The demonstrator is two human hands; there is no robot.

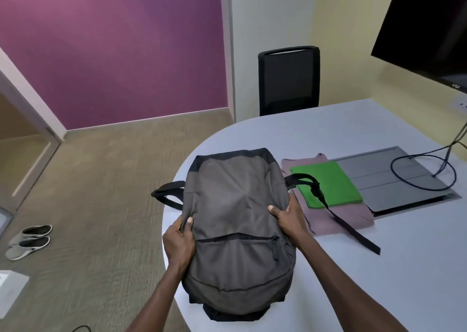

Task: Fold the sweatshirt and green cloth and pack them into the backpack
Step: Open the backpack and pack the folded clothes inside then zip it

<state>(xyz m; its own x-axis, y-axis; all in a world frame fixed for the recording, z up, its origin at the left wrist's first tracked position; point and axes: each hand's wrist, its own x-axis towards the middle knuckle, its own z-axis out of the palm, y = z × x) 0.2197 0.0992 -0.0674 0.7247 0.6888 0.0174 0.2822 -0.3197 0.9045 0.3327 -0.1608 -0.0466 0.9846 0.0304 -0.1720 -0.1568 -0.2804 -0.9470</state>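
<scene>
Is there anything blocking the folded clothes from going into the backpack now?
Yes. The backpack shows no opening, and its strap lies across the green cloth and sweatshirt.

Backpack [235, 220] fills near-left table [316, 134], both hands on its sides. Its black strap [346, 225] lies across the folded sweatshirt [351, 218] and green cloth [331, 182], blocking a near-side reach. Cable [424, 167] loops over the grey panel [394, 180] at right. Far table bare; chair [289, 79] beyond.
</scene>
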